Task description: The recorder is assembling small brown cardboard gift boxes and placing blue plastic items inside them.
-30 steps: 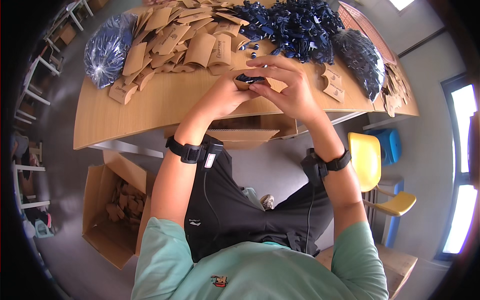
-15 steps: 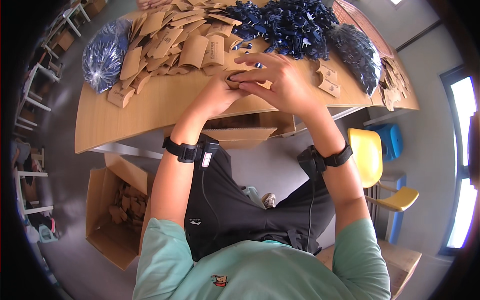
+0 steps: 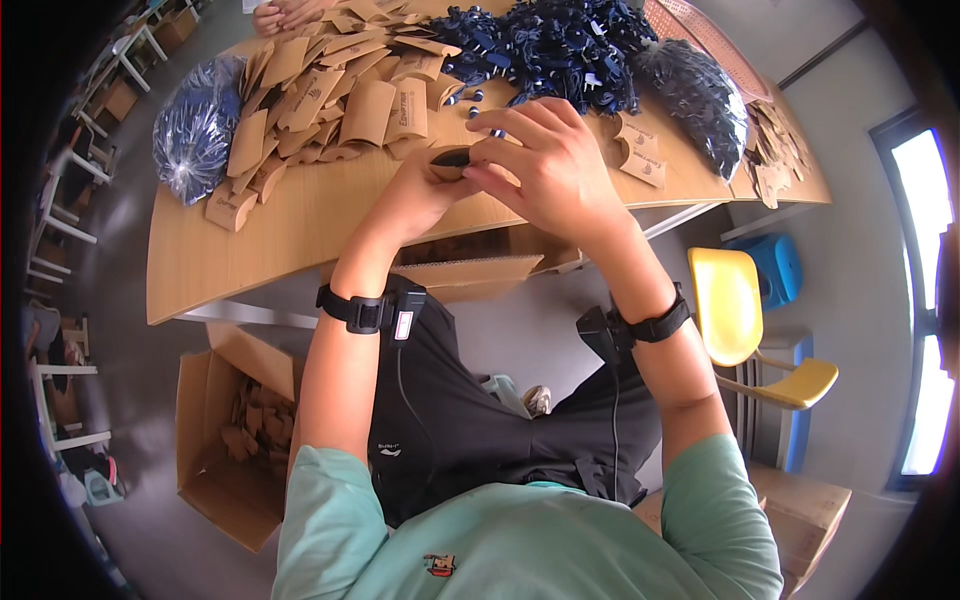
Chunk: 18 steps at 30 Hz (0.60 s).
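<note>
Above the table's near edge, my left hand [image 3: 408,200] is wrapped round a small brown cardboard pillow box [image 3: 446,173]. The box's open end faces up and its inside looks dark. At the right side of that opening, the bent fingers and thumb of my right hand [image 3: 555,170] grip the box's edge. My palms hide most of the box. Beyond my hands lies a heap of similar flattened pillow boxes [image 3: 368,112], and to its right a pile of dark blue corded earphones [image 3: 560,50]. Several loose earphone ends lie just behind my right hand.
Clear plastic bags of dark blue items lie at the table's left [image 3: 195,130] and right [image 3: 695,100]. A carton [image 3: 205,440] with brown card pieces stands on the floor at left. A yellow chair [image 3: 725,305] is at right. Another person's hands [image 3: 290,14] rest at the far edge.
The box's dark opening shows more widely now between my hands. My right fingers have shifted slightly at its edge. The whole view has moved a little, and the other person's hands show more.
</note>
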Motion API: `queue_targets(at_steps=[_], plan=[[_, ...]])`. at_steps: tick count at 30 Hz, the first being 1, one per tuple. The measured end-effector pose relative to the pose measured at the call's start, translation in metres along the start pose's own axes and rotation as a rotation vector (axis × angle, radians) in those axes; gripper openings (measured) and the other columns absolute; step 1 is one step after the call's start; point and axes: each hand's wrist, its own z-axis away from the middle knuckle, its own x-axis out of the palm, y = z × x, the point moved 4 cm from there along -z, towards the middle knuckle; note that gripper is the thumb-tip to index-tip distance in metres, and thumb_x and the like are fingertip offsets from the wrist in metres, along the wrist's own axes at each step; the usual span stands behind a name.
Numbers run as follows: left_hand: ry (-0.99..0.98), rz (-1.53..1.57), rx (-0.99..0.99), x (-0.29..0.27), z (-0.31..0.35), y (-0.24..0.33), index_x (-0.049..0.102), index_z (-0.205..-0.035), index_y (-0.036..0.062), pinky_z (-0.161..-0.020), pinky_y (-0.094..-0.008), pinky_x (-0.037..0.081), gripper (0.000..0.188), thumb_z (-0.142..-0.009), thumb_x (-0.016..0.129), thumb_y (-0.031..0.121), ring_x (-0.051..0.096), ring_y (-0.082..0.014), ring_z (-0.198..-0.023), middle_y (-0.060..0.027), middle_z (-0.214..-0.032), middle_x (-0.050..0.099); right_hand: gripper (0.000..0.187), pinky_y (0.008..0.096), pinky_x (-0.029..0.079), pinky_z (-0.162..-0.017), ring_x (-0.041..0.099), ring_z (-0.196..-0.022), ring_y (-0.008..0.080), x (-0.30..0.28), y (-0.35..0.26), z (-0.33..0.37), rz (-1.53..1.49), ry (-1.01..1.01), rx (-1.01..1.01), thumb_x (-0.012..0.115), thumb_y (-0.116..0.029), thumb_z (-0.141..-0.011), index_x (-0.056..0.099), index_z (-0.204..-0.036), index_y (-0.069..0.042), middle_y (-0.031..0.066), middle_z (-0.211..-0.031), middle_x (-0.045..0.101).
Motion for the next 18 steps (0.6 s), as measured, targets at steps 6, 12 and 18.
queue_targets(at_steps=[6, 12, 18], plan=[[-0.003, 0.053, 0.139, 0.006, 0.000, 0.004, 0.068, -0.099, -0.0010, -0.076, -0.0286, 0.051, 0.013, -0.087, 0.066, 0.004, 0.062, -0.0095, -0.082, -0.0048, -0.090, 0.072, 0.018, 0.0362, 0.046, -0.082, 0.060, -0.087, 0.0228, 0.009, 0.005, 0.013, -0.243, 0.063, 0.166, 0.080, -0.017, -0.071, 0.068, -0.084, -0.012, 0.0012, -0.105, 0.066], [-0.030, 0.163, 0.043, 0.004, 0.001, 0.001, 0.068, -0.103, -0.0030, -0.080, -0.0293, 0.052, 0.016, -0.088, 0.064, 0.001, 0.065, -0.0128, -0.089, -0.0073, -0.097, 0.073, 0.015, 0.0360, 0.046, -0.083, 0.058, -0.093, 0.0231, 0.018, 0.011, 0.014, -0.329, 0.055, 0.221, 0.082, -0.014, -0.069, 0.072, -0.080, -0.011, 0.0019, -0.111, 0.066], [-0.042, 0.068, 0.054, 0.004, 0.002, 0.006, 0.068, -0.103, -0.0028, -0.081, -0.0290, 0.052, 0.018, -0.087, 0.059, -0.004, 0.066, -0.0134, -0.090, -0.0078, -0.097, 0.073, 0.017, 0.0366, 0.046, -0.083, 0.057, -0.096, 0.0242, 0.010, 0.006, 0.009, -0.259, 0.064, 0.149, 0.081, -0.015, -0.066, 0.073, -0.081, -0.014, 0.0012, -0.113, 0.064]])
